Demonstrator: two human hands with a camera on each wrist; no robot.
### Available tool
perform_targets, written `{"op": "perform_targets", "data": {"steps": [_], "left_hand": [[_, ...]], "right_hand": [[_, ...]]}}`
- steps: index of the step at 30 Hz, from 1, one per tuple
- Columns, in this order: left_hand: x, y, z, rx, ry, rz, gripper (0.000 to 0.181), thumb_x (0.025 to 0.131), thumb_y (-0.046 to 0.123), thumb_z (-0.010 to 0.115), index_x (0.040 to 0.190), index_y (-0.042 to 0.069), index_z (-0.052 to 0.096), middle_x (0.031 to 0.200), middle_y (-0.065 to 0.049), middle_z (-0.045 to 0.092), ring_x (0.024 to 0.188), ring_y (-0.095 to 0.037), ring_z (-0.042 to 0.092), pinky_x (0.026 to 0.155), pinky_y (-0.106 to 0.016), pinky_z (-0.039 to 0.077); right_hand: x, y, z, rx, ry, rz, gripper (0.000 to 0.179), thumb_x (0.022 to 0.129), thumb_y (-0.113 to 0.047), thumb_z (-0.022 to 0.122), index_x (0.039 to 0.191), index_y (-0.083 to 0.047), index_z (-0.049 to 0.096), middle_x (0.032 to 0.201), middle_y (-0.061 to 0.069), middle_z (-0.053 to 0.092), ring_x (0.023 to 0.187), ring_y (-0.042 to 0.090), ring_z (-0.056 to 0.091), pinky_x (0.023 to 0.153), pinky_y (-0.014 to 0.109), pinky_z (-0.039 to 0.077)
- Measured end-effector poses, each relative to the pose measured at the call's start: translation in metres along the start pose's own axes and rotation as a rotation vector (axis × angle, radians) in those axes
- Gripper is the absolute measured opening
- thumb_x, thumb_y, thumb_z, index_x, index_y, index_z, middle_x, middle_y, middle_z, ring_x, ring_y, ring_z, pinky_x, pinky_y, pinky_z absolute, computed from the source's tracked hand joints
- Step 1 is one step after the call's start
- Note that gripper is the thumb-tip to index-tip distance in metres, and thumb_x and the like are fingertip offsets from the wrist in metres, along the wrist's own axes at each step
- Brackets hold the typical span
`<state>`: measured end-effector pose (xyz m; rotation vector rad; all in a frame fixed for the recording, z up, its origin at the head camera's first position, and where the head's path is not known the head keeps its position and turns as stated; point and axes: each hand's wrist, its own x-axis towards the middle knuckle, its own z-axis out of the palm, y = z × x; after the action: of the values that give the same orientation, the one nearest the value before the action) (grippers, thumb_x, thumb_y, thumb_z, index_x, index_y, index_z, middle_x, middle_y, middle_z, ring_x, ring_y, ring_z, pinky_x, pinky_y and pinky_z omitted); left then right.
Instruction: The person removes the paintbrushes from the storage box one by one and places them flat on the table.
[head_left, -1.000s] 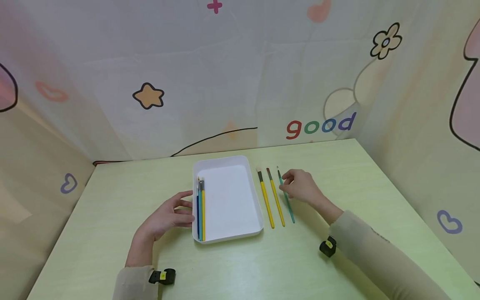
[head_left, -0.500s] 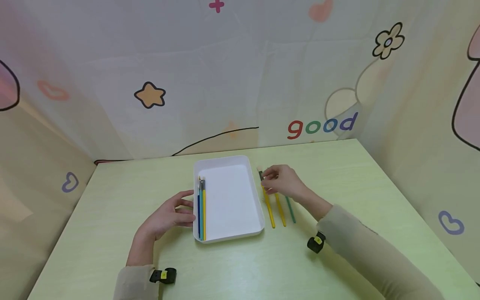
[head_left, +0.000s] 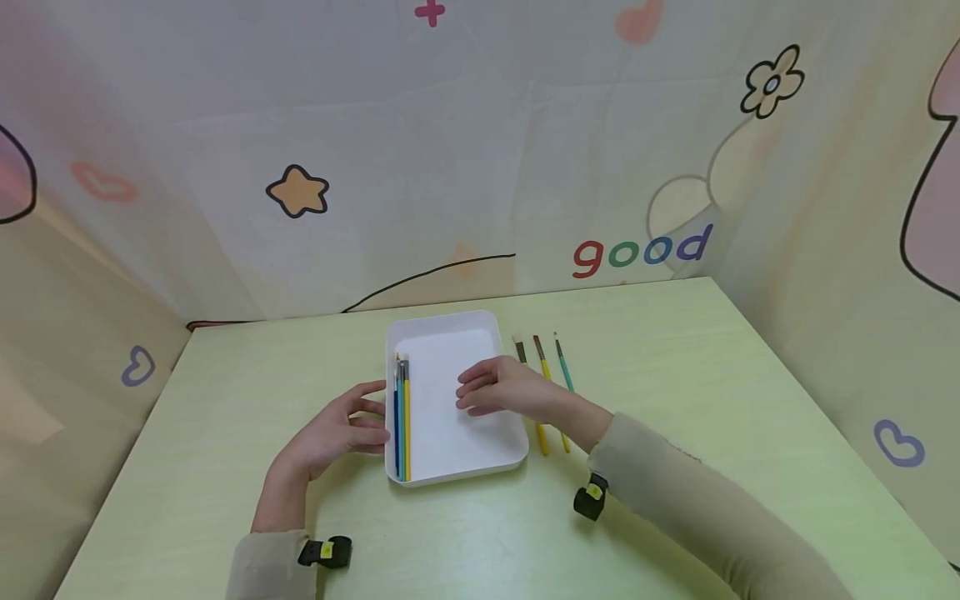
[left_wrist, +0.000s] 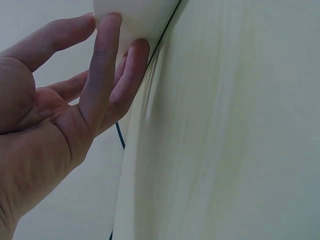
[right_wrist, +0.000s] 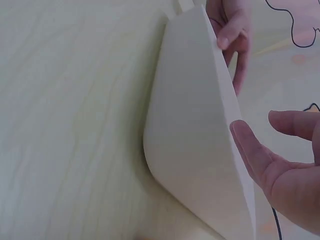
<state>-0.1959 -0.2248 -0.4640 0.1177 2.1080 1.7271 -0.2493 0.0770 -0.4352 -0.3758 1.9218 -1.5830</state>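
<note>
A white tray lies on the table. Along its inner left side rest three slim paintbrushes: dark blue, light blue and yellow. My left hand touches the tray's left wall with spread fingertips, also seen in the left wrist view. Over the middle of the tray hovers my right hand, fingers loosely bent and holding nothing. Beneath that forearm, right of the tray, lie a yellow brush with pale bristles, a yellow one with reddish-brown bristles and a green brush, each partly covered.
The pale wooden table ends at a printed curtain behind, and curtains hang at both sides. A small black camera is strapped at each wrist. In the right wrist view the tray's side wall stands close to the hand.
My right hand has moved left, from the green brush past the yellow ones to above the tray, with no brush in it. The left hand and the tray have stayed put.
</note>
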Motion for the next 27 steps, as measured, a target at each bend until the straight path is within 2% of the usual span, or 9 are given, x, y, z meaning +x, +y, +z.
{"op": "perform_targets", "data": {"steps": [11,21,27], "left_hand": [[0.001,-0.002,-0.002,0.012,0.005,-0.005,0.08,0.091,0.002,0.074,0.159,0.008,0.031,0.137,-0.025,0.046,0.112,-0.033,0.064,0.088,-0.042,0.06],[0.001,-0.002,-0.001,0.021,0.004,-0.005,0.079,0.092,0.002,0.074,0.158,0.009,0.032,0.137,-0.025,0.047,0.111,-0.033,0.065,0.088,-0.042,0.06],[0.0,0.001,0.0,0.016,0.002,-0.011,0.079,0.092,0.001,0.073,0.159,0.008,0.031,0.136,-0.025,0.047,0.11,-0.032,0.065,0.088,-0.042,0.06]], "right_hand": [[0.021,0.009,0.033,0.07,-0.028,0.096,0.048,0.094,-0.003,0.072,0.136,0.011,0.053,0.117,0.015,0.069,0.105,0.026,0.071,0.089,0.035,0.059],[0.03,0.015,0.049,0.184,-0.067,0.096,0.048,0.095,0.0,0.067,0.138,0.014,0.05,0.122,0.02,0.067,0.109,0.028,0.069,0.091,0.039,0.059],[0.036,0.011,0.057,0.206,-0.08,0.108,0.047,0.097,0.002,0.065,0.139,0.014,0.049,0.125,0.022,0.065,0.111,0.029,0.068,0.092,0.041,0.058]]}}
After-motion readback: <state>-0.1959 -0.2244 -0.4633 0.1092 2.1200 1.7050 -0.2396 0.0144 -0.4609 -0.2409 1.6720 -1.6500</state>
